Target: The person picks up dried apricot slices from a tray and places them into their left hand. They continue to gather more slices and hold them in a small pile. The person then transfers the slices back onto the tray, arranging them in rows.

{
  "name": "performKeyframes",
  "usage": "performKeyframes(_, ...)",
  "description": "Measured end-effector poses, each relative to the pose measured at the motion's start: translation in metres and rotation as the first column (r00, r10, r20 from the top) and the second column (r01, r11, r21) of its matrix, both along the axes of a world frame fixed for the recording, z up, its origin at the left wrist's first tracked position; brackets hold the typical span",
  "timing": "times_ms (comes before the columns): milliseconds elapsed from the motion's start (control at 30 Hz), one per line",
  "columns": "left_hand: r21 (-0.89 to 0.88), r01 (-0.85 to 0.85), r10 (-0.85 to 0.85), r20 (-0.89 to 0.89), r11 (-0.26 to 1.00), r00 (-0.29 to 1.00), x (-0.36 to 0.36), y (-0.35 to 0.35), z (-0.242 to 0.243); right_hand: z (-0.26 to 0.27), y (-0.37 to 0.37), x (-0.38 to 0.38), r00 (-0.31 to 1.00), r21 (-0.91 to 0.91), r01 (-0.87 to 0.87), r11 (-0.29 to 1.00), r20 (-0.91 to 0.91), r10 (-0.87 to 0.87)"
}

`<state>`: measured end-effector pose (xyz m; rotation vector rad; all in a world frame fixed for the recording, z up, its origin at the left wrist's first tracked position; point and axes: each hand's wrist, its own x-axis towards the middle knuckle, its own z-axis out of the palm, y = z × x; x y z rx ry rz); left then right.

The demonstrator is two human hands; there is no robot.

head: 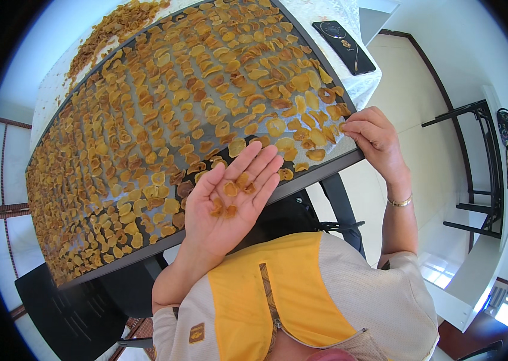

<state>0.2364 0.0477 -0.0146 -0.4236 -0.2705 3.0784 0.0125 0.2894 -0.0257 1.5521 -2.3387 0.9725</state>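
Rows of thin, dried yellow-brown slices (222, 128) cover a large dark-framed screen tray (312, 173). My left hand (231, 198) is palm up above the tray's near edge, fingers extended, with several small slices (230, 188) lying loose on the palm and fingers. At the tray's right corner my right hand (373, 137) has thumb and forefinger pinched at a slice (342, 127); the fingertips partly hide it. Between the two hands, slices lie in looser spacing over the mesh.
Behind the tray, a heap of smaller dried pieces (109, 34) sits on a white patterned tablecloth (55, 76). A black smartphone (344, 47) lies on the cloth at right. Black chairs (69, 307) stand under the near edge. A folded black metal frame (484, 207) is at far right.
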Motion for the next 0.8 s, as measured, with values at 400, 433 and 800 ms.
performKeyframes(400, -0.085, 0.017, -0.019, -0.025, 0.996, 0.999, -0.004, 0.004, 0.001, -0.003, -0.001, -0.001, 0.999, -0.023, 0.028, 0.999, 0.025, -0.028)
performKeyframes(433, -0.073, 0.025, -0.027, -0.021, 0.997, 0.999, -0.003, 0.004, 0.002, -0.003, -0.002, 0.001, 0.998, -0.047, 0.057, 0.997, 0.017, -0.056)
performKeyframes(800, -0.063, 0.051, -0.058, -0.113, 0.997, 0.992, 0.000, 0.002, 0.001, 0.037, -0.056, 0.084, 0.974, -0.169, -0.192, 0.967, 0.088, 0.209)
